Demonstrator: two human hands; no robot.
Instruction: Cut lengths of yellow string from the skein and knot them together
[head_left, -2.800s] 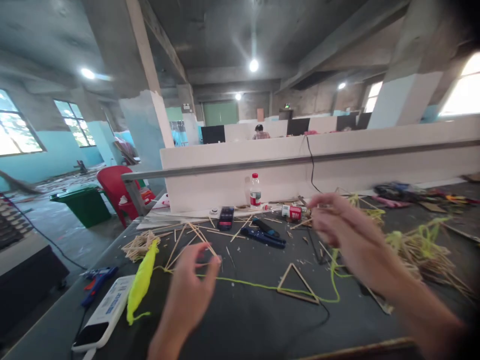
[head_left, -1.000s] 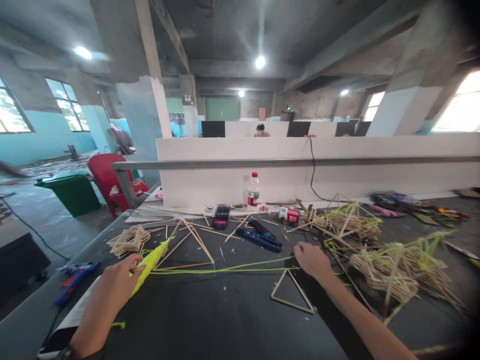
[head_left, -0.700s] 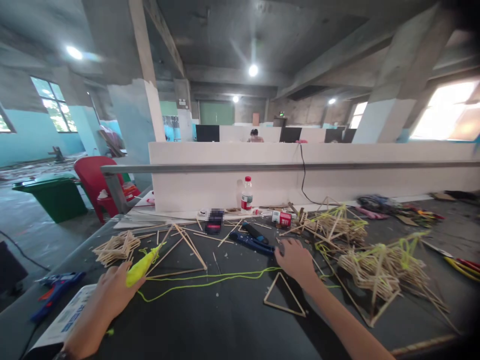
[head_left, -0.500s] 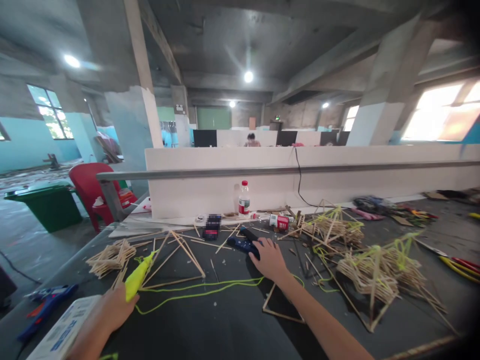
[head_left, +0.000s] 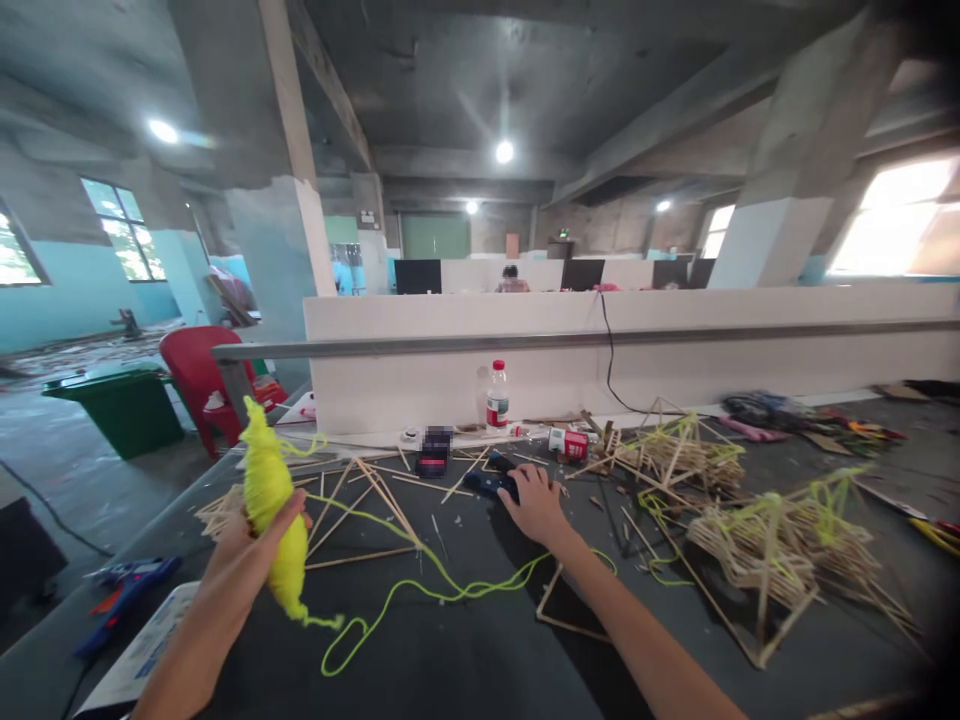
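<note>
Head: yarn skein [head_left: 264,482] in left hand [head_left: 249,548]; right hand [head_left: 534,503] on blue tool [head_left: 486,484]

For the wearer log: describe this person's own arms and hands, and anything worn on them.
Both are bare. The left hand and left forearm show no glove, sleeve or ring. The right hand and right forearm are likewise uncovered as far as the picture's lower edge. No watch, band, cable or marking can be made out on either, though the picture is soft near the edges.
</note>
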